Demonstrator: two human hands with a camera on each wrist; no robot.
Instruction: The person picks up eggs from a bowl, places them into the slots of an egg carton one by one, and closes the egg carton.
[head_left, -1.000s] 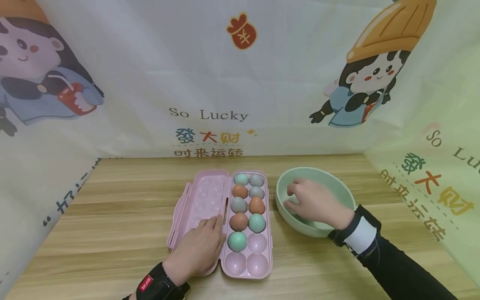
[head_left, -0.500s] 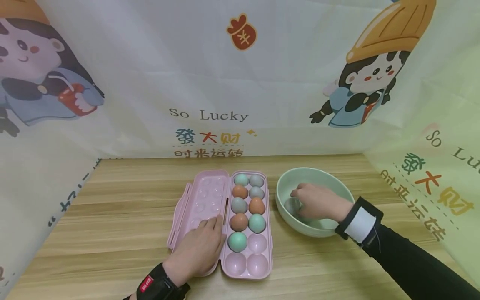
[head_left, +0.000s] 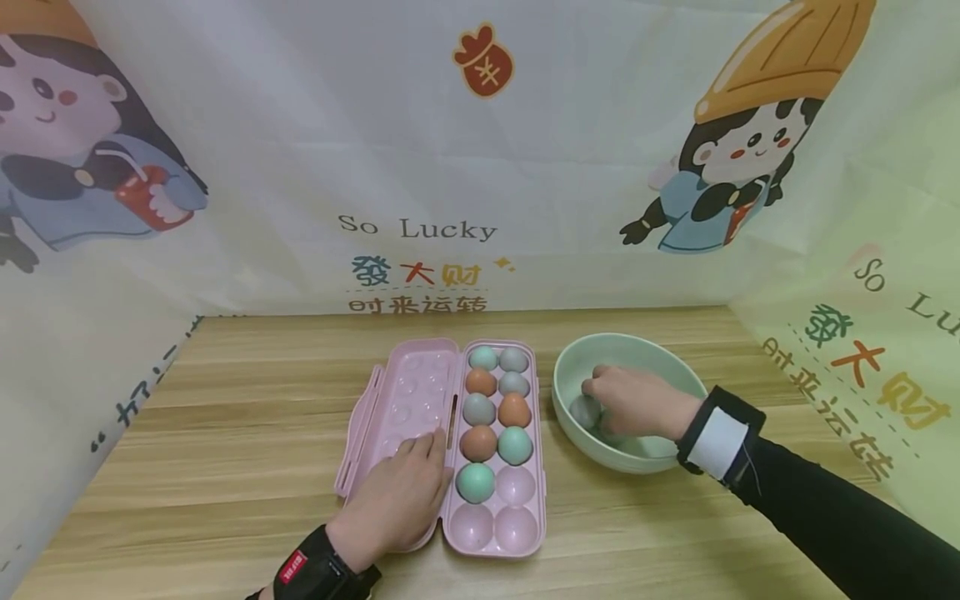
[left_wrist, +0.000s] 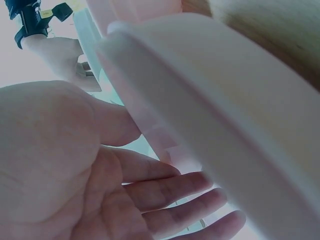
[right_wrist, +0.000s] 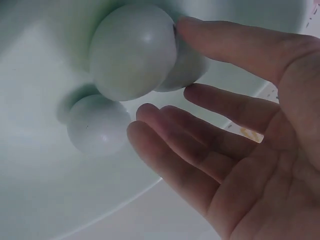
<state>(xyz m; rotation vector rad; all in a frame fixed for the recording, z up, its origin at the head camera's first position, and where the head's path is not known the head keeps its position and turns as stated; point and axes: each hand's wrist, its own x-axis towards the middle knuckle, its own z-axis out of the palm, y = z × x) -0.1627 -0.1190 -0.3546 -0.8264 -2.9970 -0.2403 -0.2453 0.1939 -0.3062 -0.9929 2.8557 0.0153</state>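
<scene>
Inside the pale green bowl [head_left: 573, 437], my right hand [head_left: 637, 404] reaches down with bent fingers. In the right wrist view its thumb and index fingertips meet opposite sides of a grey egg [right_wrist: 192, 67]; other fingers stay loose. A larger-looking pale egg [right_wrist: 132, 52] partly covers it, and another pale egg [right_wrist: 97, 125] lies lower left. My left hand [head_left: 397, 492] rests with straight fingers on the opened lid [head_left: 416, 379] of a pink egg carton [head_left: 516, 532]. Green, grey and brown eggs fill most of its pockets; three near pockets are bare.
The carton and bowl stand side by side on a wood-grain table [head_left: 247, 433]. Printed white cloth [head_left: 600, 167] rises behind the table and along both sides. A black wrist strap [head_left: 723, 437] sits on my right arm near the bowl's rim.
My right hand has lowered into the bowl, its fingers coming in beside the grey egg, which now shows left of them. The left hand and carton have stayed put.
</scene>
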